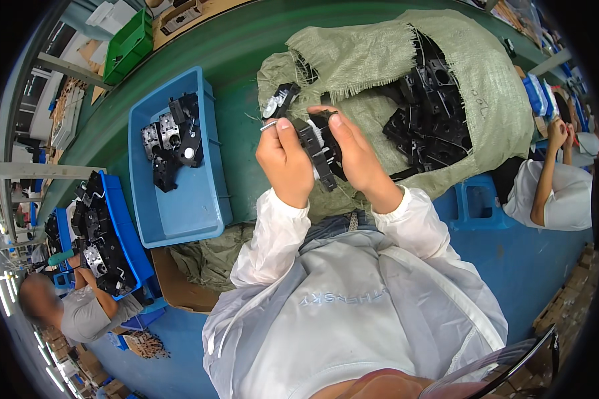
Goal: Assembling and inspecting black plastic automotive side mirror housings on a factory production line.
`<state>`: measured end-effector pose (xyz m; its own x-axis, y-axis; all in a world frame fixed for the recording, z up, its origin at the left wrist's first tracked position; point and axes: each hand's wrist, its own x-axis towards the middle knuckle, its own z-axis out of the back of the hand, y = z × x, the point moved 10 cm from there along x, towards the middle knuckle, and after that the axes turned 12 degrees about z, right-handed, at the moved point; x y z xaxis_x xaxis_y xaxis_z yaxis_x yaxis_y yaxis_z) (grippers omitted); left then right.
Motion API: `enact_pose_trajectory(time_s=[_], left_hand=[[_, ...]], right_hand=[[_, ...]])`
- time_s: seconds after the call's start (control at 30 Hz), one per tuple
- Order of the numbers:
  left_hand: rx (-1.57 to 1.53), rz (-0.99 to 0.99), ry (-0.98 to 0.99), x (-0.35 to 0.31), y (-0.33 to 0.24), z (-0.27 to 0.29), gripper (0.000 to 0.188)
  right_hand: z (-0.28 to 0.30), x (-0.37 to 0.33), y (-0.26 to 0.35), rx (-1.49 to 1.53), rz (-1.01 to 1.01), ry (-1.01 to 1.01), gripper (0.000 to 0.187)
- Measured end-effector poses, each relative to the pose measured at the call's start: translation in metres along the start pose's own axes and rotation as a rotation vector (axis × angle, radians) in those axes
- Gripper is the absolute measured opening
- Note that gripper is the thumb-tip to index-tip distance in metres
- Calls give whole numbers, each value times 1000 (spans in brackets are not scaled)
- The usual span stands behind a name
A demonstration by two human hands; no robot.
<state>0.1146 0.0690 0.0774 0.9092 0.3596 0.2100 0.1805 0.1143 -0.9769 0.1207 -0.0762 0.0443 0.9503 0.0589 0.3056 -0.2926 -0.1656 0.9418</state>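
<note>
In front of my chest, both hands are closed around a black plastic gear assembly (316,153) with white gears along its middle. My left hand (286,163) grips its left side, thumb on top. A short bent metal rod (267,126) sticks out beside that thumb; whether it belongs to the assembly I cannot tell. My right hand (363,156) holds the other side, fingers partly hidden behind it. Just beyond my left hand lies another black part (281,100) with a white piece. To the right, a woven sack (492,100) lies open around several black plastic parts (432,106).
A blue bin (180,223) at my left holds black parts and metal pieces. Behind it sits a green crate (130,46) on the green bench (239,40). A cardboard box (173,282) and a blue stool (476,203) stand below. Co-workers sit at far left and right.
</note>
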Motion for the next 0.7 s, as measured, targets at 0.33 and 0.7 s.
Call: enact_pose_trajectory(time_s=[0.33, 0.7], left_hand=[[93, 63, 5, -14, 9, 15, 32], [88, 71, 30, -15, 11, 14, 31]], right_hand=[[-13, -20, 1, -15, -72, 59, 38], [-21, -23, -18, 56, -125, 75, 47]])
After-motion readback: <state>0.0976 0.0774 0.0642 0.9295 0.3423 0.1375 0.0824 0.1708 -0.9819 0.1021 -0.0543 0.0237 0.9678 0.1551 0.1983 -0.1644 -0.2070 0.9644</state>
